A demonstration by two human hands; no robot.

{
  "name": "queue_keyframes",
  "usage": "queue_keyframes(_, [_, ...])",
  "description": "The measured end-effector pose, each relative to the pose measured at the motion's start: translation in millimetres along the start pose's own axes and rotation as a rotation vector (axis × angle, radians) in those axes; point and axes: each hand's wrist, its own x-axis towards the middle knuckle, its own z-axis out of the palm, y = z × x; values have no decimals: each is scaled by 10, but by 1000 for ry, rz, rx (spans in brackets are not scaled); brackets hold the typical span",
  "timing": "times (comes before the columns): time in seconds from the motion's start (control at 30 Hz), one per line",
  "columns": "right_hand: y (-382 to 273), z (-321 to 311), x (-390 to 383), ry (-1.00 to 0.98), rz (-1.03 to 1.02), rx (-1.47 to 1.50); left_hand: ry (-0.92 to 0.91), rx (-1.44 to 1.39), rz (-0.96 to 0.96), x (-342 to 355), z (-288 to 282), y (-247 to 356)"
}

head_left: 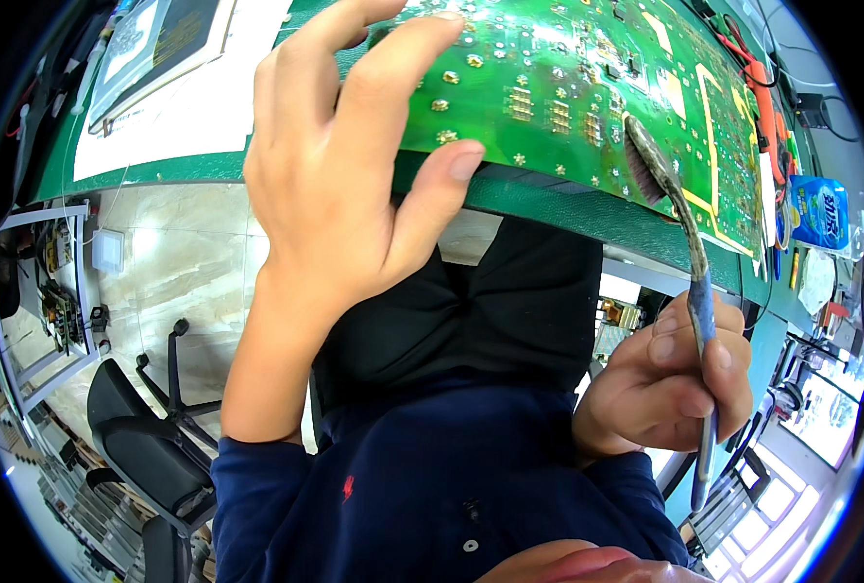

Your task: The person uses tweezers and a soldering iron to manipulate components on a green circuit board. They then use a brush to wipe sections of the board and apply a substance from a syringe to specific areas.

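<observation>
A large green circuit board (pixel 548 58) with rows of solder joints lies on the green bench, close to its near edge. Over the board's left part is my left hand (pixel 344 165), fingers spread and nothing held; whether the fingertips touch the board I cannot tell. My right hand (pixel 670 379) grips the handle of a worn brush (pixel 689 233), its fingers wrapped round the bluish lower part. The brush points up, with its dark bristles in front of the board's right side. Contact between bristles and board is unclear.
White papers (pixel 160 136) and a dark booklet lie on the bench at left. At right are red-handled tools (pixel 762 107), cables and a blue packet (pixel 820 212). A black office chair (pixel 145 428) stands on the floor at left, near a metal rack (pixel 43 301).
</observation>
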Motion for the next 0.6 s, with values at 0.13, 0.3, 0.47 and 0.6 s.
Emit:
queue_keyframes(0.13, [18, -3, -25, -27, 14, -51, 49, -24, 95, 13, 42, -57])
queue_keyframes(0.3, [90, 5, -29, -21, -37, -19, 6, -23, 110, -60, 56, -179])
queue_keyframes(0.47, [57, -26, 5, -112, -56, -60, -15, -41, 74, 6, 20, -49])
queue_keyframes(0.6, [0, -11, 27, -158, -7, -116, -15, -48, 43, 8, 26, -14])
